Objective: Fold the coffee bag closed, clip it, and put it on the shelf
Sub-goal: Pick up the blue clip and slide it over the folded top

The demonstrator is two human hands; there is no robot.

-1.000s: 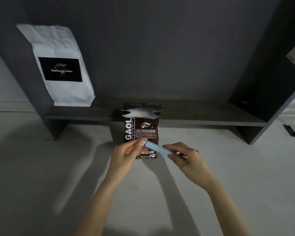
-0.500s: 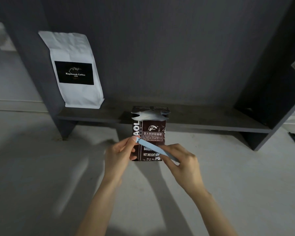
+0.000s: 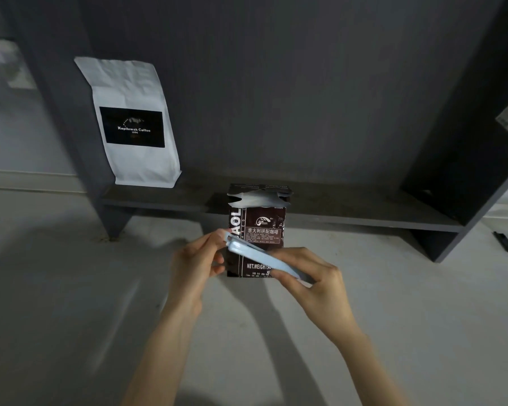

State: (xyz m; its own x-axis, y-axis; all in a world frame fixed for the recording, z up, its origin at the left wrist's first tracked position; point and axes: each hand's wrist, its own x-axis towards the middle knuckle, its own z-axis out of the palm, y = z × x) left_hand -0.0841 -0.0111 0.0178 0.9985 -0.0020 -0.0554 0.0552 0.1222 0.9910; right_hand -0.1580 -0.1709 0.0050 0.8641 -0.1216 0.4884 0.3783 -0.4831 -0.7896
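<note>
A dark brown coffee bag (image 3: pixel 263 227) stands upright on the pale surface just in front of the low grey shelf (image 3: pixel 320 213). Its torn silver top is open and ragged. A long light-blue bag clip (image 3: pixel 251 254) is held slanted in front of the bag's lower half. My left hand (image 3: pixel 195 263) pinches the clip's upper left end. My right hand (image 3: pixel 314 276) grips its lower right end. Neither hand touches the bag.
A white coffee bag with a black label (image 3: pixel 132 124) leans in the shelf's left corner. The shelf's dark side panel (image 3: pixel 464 159) rises at right. A small black object (image 3: pixel 503 243) lies on the floor far right.
The view has shifted so the bag and shelf sit further right and lower. Both hands have lifted the clip slightly and the left fingers have closed tighter on its end.
</note>
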